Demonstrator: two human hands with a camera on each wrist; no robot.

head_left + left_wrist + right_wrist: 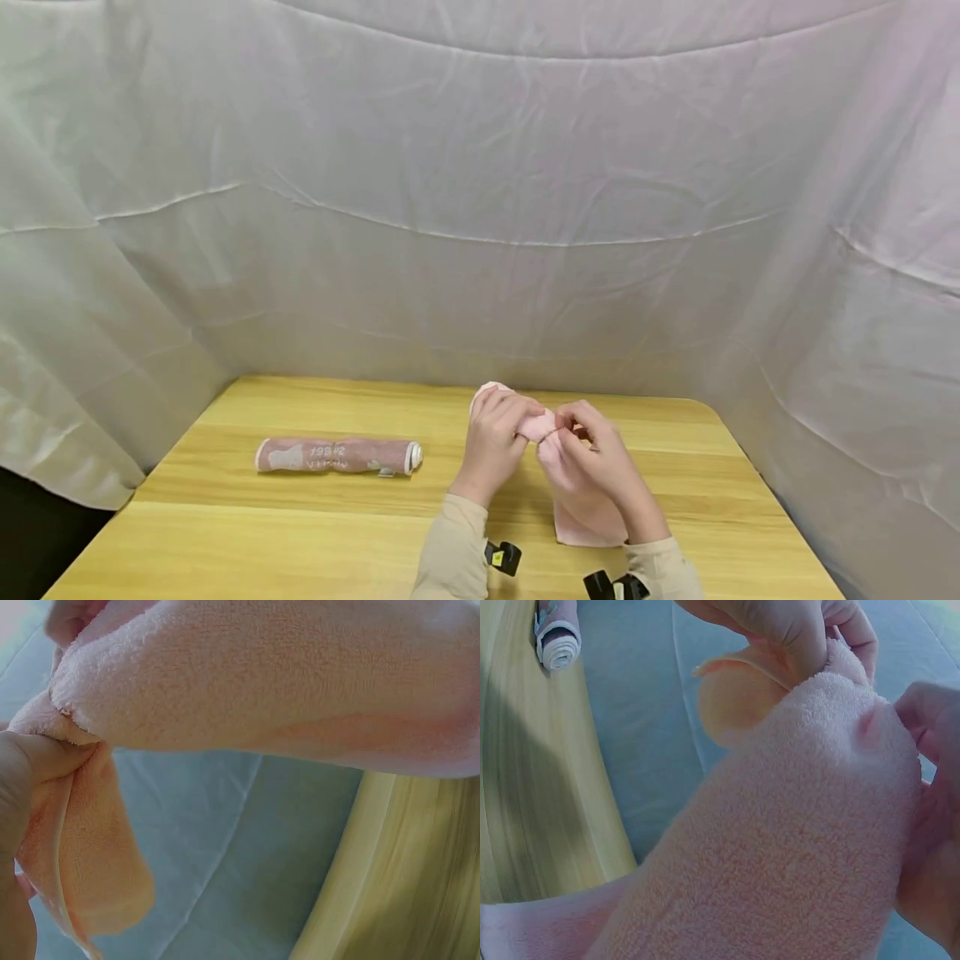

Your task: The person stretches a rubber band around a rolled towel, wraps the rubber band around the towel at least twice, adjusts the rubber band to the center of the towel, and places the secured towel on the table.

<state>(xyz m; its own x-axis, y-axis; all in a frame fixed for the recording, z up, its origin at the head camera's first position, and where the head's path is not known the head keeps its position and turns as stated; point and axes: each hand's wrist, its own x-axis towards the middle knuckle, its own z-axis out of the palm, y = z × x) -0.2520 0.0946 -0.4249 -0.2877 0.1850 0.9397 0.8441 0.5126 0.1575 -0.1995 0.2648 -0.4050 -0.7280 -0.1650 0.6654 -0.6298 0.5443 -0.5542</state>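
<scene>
A pale pink, fluffy towel point(577, 500) is held up above the table between two hands. In the head view, the left hand point(491, 437) grips its gathered upper part, with one end rising behind the fingers. Close beside it, the right hand point(606, 458) pinches the towel's edge. A broad length hangs below, down toward the tabletop. The left wrist view shows the left thumb point(64, 757) pressing the bunched fabric, with a loose flap hanging below. In the right wrist view, the towel's plush face point(780, 825) hides part of the right fingers.
Left of the hands lies a rolled, dusty-pink towel point(337, 456) with pale lettering and a white edge. The wood-grain table point(262, 550) reaches back to grey-white curtains point(480, 292), which enclose the back and sides. Black wrist cameras point(504, 557) sit at both sleeves.
</scene>
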